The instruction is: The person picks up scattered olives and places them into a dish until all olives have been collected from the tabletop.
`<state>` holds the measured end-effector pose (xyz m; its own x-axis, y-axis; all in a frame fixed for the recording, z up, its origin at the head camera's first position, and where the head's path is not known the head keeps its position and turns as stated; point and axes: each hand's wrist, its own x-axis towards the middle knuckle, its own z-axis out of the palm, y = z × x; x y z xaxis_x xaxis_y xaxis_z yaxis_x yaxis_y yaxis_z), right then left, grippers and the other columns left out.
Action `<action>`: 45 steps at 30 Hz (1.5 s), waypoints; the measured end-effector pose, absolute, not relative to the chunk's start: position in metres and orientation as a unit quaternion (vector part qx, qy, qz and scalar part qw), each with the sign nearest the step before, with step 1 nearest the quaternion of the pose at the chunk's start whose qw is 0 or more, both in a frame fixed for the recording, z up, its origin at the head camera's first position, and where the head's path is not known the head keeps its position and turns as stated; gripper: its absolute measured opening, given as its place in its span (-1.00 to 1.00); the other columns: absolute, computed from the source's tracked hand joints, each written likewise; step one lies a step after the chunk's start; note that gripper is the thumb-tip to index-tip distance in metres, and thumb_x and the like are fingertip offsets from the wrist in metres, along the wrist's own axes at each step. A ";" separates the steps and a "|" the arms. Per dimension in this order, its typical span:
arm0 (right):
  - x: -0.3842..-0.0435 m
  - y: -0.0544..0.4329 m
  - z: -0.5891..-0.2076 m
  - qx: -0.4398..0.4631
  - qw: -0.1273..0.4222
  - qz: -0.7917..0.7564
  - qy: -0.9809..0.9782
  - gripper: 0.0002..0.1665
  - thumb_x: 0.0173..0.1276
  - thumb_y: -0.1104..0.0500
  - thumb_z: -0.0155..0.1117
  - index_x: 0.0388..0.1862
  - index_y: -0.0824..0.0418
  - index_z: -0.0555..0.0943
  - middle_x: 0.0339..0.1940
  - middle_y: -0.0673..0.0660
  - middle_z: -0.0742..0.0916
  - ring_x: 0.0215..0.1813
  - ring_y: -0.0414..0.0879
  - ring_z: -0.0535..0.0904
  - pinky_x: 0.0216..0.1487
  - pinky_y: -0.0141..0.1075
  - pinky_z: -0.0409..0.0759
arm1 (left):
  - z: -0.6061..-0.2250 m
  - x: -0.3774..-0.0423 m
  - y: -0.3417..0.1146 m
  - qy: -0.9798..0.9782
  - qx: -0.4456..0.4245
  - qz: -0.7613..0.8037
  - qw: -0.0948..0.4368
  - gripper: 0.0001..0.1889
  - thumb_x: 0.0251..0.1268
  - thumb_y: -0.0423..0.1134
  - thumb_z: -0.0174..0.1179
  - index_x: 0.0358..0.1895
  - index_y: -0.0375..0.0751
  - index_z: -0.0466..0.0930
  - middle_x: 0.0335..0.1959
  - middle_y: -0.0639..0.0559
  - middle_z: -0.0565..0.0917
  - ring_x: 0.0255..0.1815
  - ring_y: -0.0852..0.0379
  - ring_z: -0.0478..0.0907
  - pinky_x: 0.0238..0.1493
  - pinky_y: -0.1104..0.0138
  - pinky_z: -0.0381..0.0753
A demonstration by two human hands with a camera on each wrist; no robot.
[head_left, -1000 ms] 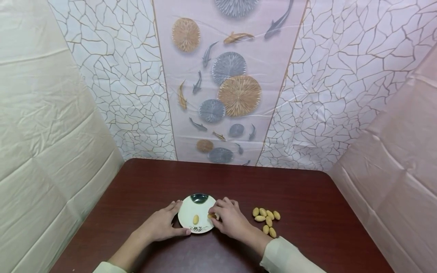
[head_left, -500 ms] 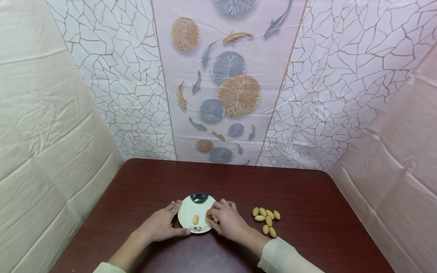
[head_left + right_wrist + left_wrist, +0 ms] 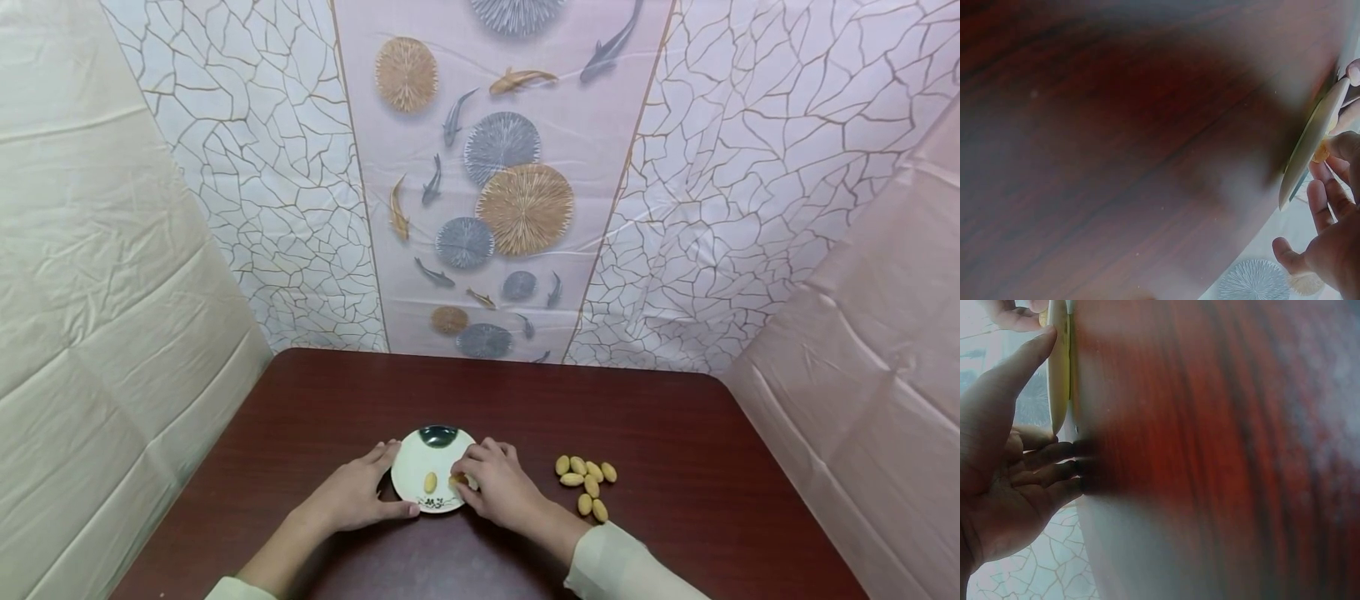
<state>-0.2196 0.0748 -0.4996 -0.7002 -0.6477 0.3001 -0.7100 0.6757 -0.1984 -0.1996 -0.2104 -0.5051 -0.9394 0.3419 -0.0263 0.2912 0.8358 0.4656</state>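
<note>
Pinching yellow piece (image 3: 1321, 152): right hand (image 3: 498, 485); left hand (image 3: 356, 493) spread, touching floral-printed plate (image 3: 412, 463).

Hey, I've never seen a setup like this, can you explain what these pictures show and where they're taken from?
There's no robot here, just a person's two bare hands. The wide view comes from a camera worn on the head, looking forward and down; the close views come from cameras on each wrist. On the dark red table sits a round pale plate bearing one yellow oval piece. Eight similar loose pieces lie off to the right. The left hand touches the plate's rim, while the right hand pinches another yellow piece over the plate's right side.
</note>
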 end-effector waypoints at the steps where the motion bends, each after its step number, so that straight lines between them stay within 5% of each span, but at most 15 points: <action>1: -0.220 0.075 -0.500 0.373 0.103 0.151 -0.909 -0.91 0.50 0.10 0.55 -0.07 -0.03 0.83 -0.11 -0.11 0.78 -0.08 -0.22 0.46 0.24 0.22 0.62 | -0.505 -0.199 -0.210 0.957 0.165 0.234 0.054 0.28 0.17 0.50 0.47 0.72 -0.39 0.26 0.68 -0.43 0.39 0.64 -0.43 0.45 0.51 -0.28 0.57; 38: -0.216 0.095 -0.501 0.355 0.118 0.186 -0.909 -0.72 0.45 0.02 0.55 0.05 0.07 0.83 0.01 -0.05 0.76 0.00 -0.14 0.51 0.12 0.16 0.61 | -0.502 -0.199 -0.207 0.957 0.164 0.231 0.054 0.28 0.16 0.50 0.48 0.71 -0.39 0.27 0.68 -0.43 0.39 0.63 -0.45 0.45 0.50 -0.29 0.57; 45: -0.215 0.105 -0.501 0.349 0.132 0.193 -0.907 -0.64 0.40 -0.01 0.59 0.10 0.08 0.82 0.01 -0.05 0.74 0.01 -0.14 0.51 0.03 0.02 0.56 | -0.501 -0.198 -0.208 0.958 0.166 0.229 0.055 0.28 0.16 0.48 0.49 0.71 -0.39 0.26 0.68 -0.42 0.40 0.64 -0.45 0.44 0.50 -0.30 0.56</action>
